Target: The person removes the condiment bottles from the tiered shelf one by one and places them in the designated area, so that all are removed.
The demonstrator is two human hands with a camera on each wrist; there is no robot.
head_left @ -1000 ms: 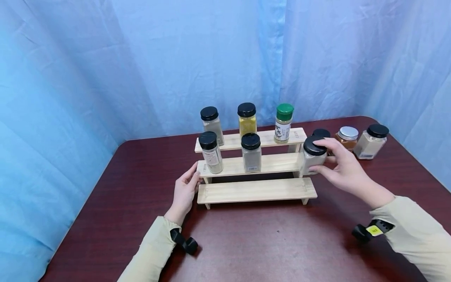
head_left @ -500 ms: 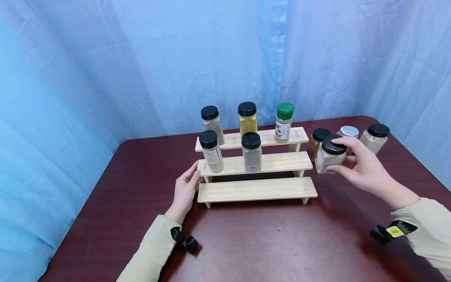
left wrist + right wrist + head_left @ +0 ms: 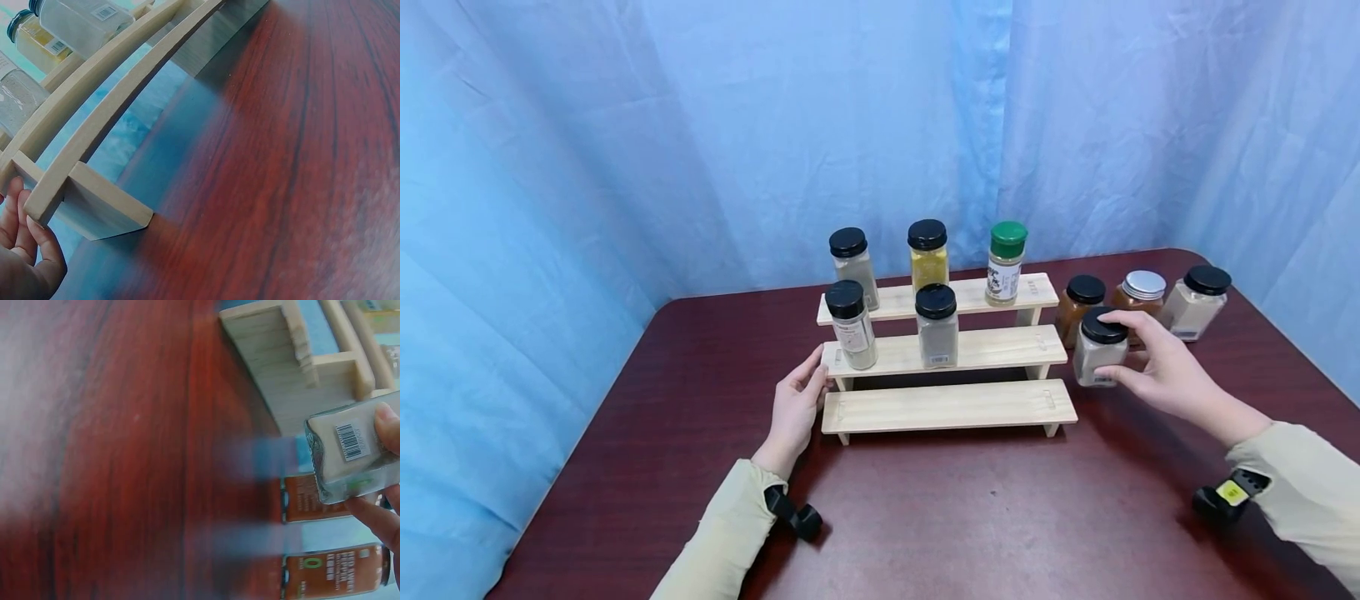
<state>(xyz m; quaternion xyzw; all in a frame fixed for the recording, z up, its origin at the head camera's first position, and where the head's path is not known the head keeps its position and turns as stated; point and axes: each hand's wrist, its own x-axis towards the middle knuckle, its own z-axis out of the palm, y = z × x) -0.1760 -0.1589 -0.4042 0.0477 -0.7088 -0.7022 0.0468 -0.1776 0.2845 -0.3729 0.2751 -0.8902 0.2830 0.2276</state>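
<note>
My right hand (image 3: 1176,379) pinches a spice jar (image 3: 1096,358) with a black lid and pale powder, just right of the wooden tiered rack (image 3: 951,406). In the right wrist view the jar (image 3: 350,440) shows a barcode label and its base looks slightly off the table. At the rack's left end, my left hand (image 3: 793,404) holds the edge between thumb and fingers; part of this grip is hidden. Two black-lidded jars, one of grey powder (image 3: 937,337) and one with a white label (image 3: 854,337), stand on the middle shelf.
On the top shelf are a grey jar (image 3: 856,271), a yellow jar (image 3: 929,265) and a green-lidded shaker (image 3: 1004,271). Behind my right hand stand two brown jars, one black-lidded (image 3: 1070,317) and one silver-lidded (image 3: 1127,302), and a pale jar (image 3: 1191,310). Blue curtains (image 3: 820,125) surround the table.
My right hand has carried the pale jar rightward from the middle shelf's right end, then lowered it beside the rack. The left hand has stayed at the rack's end.
</note>
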